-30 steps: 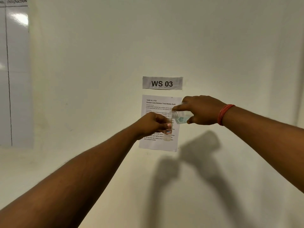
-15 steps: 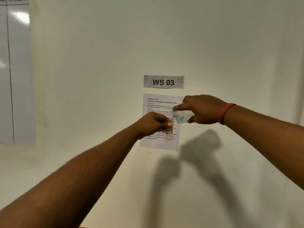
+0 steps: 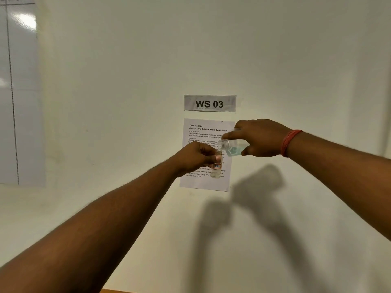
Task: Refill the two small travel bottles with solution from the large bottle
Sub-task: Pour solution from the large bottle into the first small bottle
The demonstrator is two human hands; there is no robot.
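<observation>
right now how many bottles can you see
2. A small travel bottle is upright in the left hand; the large bottle is tipped over it in the right hand. The second travel bottle isn't in view.

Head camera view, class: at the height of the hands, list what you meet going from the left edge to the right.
Whiteboard panel → left hand → small travel bottle → large bottle → right hand → red wristband.
</observation>
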